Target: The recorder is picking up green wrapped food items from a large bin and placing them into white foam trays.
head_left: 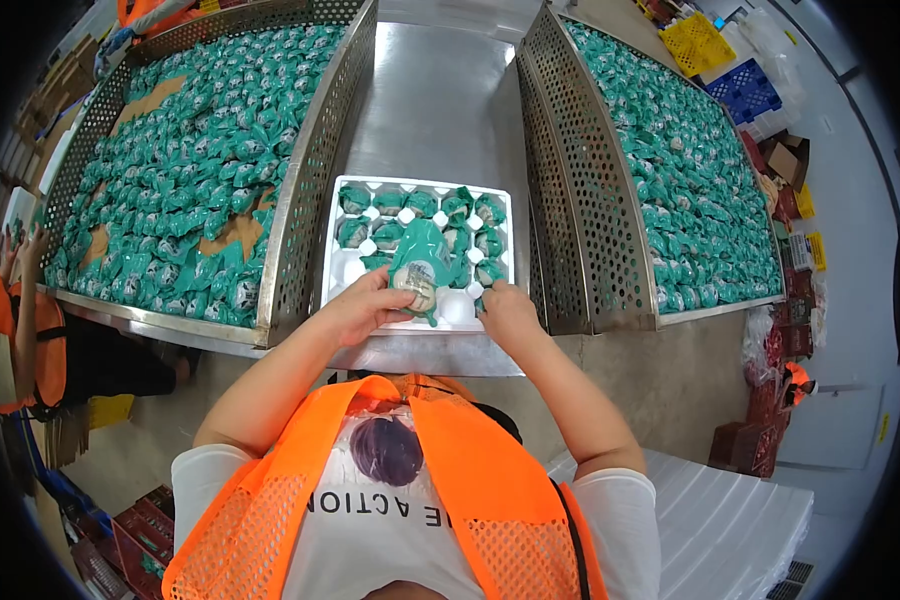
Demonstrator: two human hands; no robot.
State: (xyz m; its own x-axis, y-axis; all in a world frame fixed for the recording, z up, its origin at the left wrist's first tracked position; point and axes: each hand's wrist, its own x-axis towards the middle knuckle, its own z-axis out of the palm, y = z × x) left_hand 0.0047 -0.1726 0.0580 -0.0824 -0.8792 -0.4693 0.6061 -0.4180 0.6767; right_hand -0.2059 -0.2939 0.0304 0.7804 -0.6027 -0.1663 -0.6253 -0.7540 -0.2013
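Tray, white and moulded with cells, lies on a metal table directly before the worker; clock positions are read from its centre, 12 o'clock pointing away from the worker. Left hand, between 7 and 8 o'clock, grips a green-wrapped bundle, thumb across its lower part; the bundle is over the tray, just off centre toward 6 o'clock. Right hand, at 4 o'clock, has curled fingers at the tray's edge; whether they grip anything cannot be told. Similar bundles fill the cells toward 12 o'clock; bare cells show near 9 and 5 o'clock. Perforated metal bins, the left bin at 10 o'clock and the right bin at 2 o'clock, contain many more. A co-worker in an orange vest stands between 8 and 9 o'clock, well apart.
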